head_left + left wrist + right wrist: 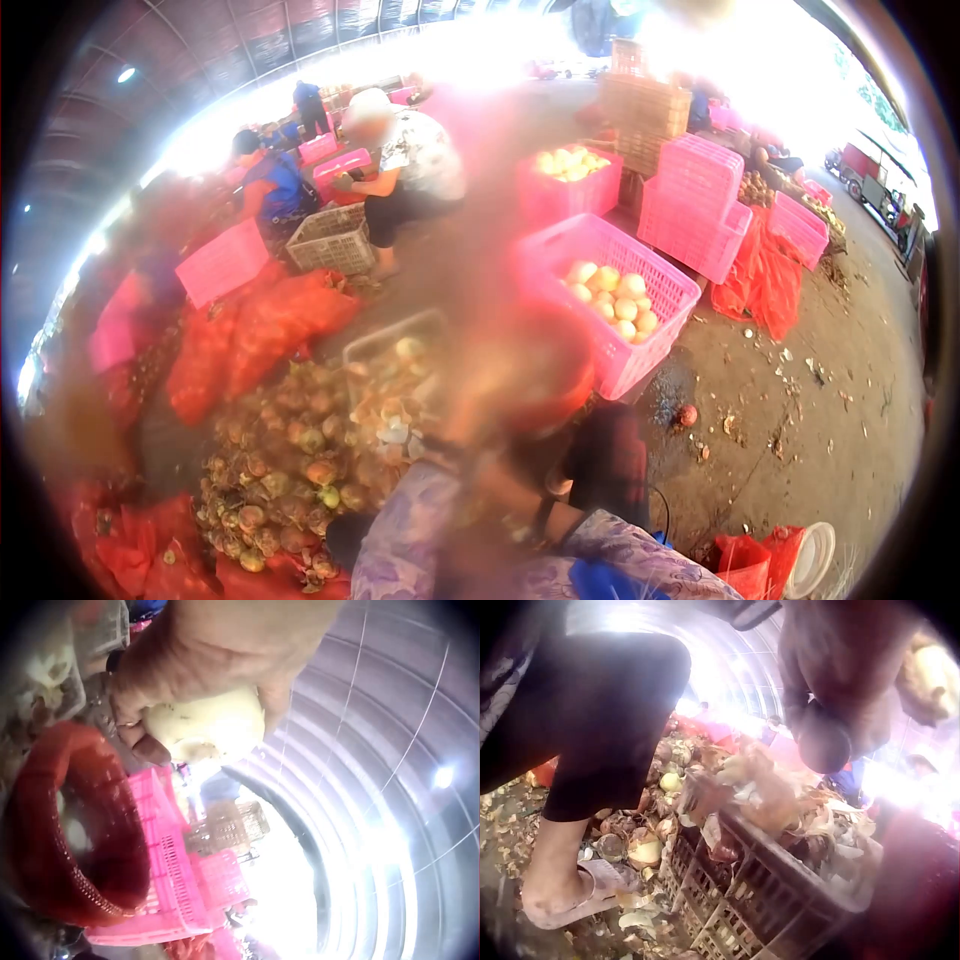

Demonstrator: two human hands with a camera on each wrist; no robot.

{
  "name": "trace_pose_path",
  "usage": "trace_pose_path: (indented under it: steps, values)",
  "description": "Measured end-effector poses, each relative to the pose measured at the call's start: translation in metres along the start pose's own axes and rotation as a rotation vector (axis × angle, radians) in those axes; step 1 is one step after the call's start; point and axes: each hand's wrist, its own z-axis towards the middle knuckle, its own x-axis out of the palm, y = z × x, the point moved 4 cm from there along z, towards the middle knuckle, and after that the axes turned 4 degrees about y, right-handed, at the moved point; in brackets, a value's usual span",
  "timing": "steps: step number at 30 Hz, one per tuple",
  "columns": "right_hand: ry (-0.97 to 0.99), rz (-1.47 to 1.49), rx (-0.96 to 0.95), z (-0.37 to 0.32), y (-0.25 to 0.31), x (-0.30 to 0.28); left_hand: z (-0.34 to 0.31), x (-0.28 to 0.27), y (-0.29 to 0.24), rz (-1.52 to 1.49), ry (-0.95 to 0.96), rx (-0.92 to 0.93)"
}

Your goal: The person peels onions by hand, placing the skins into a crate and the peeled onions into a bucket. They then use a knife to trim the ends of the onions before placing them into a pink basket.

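Observation:
In the left wrist view my left hand (pixel 225 645) grips a pale peeled onion (pixel 202 727), fingers around its sides. A red basket (pixel 34 840) with pale onions inside is below and left of it. My right hand (pixel 847 667), in the right wrist view, curls round a dark, round-ended object (pixel 825 742) that I cannot identify. Beneath that hand, a slatted crate (pixel 757 900) is heaped with onion skins (pixel 757 795). Another pale onion (pixel 930 675) shows at the upper right. A blurred smear hides both hands in the head view.
Unpeeled onions (pixel 290 450) lie piled on the ground at left. Ahead, a pink crate (pixel 640 370) holds peeled onions (pixel 610 295). Stacked pink crates (pixel 690 205) and red bags (pixel 760 280) stand beyond. A person (pixel 420 160) bends near a grey crate (pixel 330 240).

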Motion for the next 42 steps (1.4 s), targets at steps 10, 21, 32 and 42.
trace_pose_path:
  steps: [10,21,32,42]
  values:
    - [-0.069,0.524,0.064,0.027,-0.023,-0.004,-0.041,-0.031,-0.035,0.471,-0.228,0.206]
    - [-0.128,0.479,0.102,0.039,0.007,-0.013,-0.379,-0.318,-0.132,-0.119,-1.195,0.633]
    - [-0.093,0.410,0.197,0.043,0.002,0.006,-0.432,-0.486,0.072,1.255,-1.410,0.191]
    - [-0.092,0.371,0.287,0.033,-0.001,0.006,-0.325,-0.462,0.111,1.966,-1.237,-0.458]
